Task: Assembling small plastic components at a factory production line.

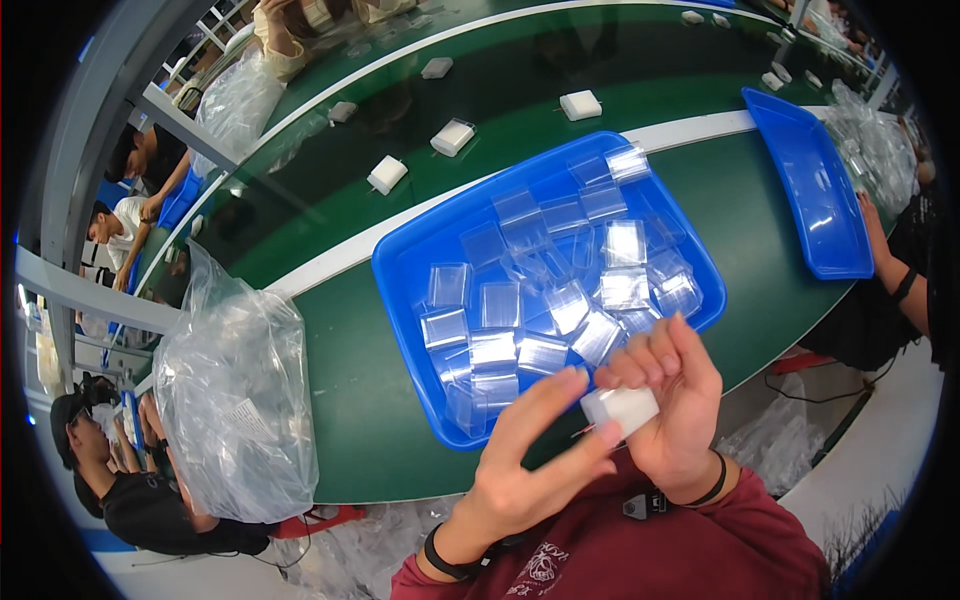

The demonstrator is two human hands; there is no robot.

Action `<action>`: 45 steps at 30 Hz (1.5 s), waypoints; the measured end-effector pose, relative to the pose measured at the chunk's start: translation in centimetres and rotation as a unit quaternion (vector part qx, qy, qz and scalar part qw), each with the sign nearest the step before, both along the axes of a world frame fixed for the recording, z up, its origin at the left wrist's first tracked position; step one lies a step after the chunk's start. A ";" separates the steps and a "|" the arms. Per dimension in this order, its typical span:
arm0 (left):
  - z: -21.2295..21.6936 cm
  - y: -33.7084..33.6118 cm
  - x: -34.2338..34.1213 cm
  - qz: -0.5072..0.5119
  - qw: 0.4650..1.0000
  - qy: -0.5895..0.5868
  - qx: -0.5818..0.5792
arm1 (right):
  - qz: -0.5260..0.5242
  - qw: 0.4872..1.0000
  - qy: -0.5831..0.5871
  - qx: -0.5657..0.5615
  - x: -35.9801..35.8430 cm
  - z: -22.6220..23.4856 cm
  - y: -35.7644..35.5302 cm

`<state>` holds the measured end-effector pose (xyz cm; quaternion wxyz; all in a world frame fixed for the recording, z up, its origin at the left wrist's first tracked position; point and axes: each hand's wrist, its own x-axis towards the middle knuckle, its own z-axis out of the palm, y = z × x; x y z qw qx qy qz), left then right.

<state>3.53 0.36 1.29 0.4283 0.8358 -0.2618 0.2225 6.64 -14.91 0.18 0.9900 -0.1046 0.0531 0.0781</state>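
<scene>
My right hand point(682, 410) has its fingers curled around a small white block point(626, 408), rounded at the edges, in front of my body. The block's left end looks greyish and glossy, and a thin dark line sticks out beneath it. My left hand point(525, 465) reaches in from the left with thumb and fingers spread; the thumb tip overlaps the block's lower edge. Whether that thumb presses on it I cannot tell. Just beyond both hands lies a blue tray point(408, 330) holding several clear plastic sleeves point(500, 303), loosely scattered and partly overlapping.
Several white blocks point(387, 174) lie on the dark green conveyor point(520, 95) beyond the tray. A large clear plastic bag point(235, 390) stands at left. Another blue tray point(815, 190) is at right, near another person's hand point(874, 232). Other people sit along the left side.
</scene>
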 end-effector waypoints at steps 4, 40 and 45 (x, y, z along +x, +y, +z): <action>-1.3 0.7 -0.6 -0.052 0.993 -0.043 -0.098 | 0.076 0.973 -0.058 -0.212 -0.7 -0.6 0.3; -1.4 5.2 -2.5 0.006 0.952 0.228 -0.202 | 0.127 0.947 0.019 -0.296 -0.1 2.3 4.2; -1.2 6.5 -2.5 -0.013 0.978 0.152 -0.142 | 0.180 0.939 0.031 -0.290 -0.5 2.6 5.7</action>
